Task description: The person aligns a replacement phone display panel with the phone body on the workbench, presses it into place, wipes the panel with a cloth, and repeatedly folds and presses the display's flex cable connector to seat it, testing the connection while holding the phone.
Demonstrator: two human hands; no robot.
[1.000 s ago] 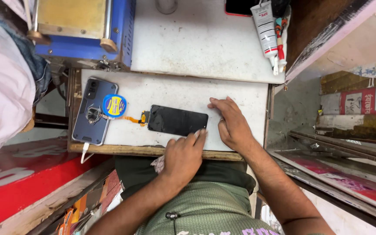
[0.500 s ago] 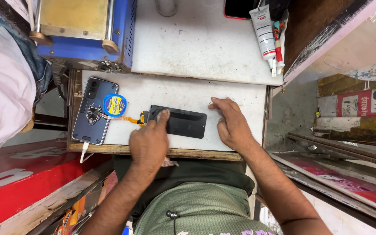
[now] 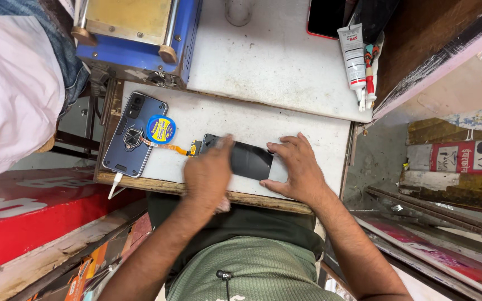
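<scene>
Hands at work: left hand (image 3: 207, 174) presses flat, blurred, on a black screen panel (image 3: 250, 160); open right hand (image 3: 297, 167) steadies its far end.

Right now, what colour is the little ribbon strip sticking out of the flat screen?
Orange; the ribbon strip shows best in the head view, left of the black screen.

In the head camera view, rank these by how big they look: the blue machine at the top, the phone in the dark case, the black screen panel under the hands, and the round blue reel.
Largest to smallest:
1. blue machine
2. phone in the dark case
3. black screen panel, partly covered by the left hand, so its rank against the phone is unsure
4. round blue reel
</scene>
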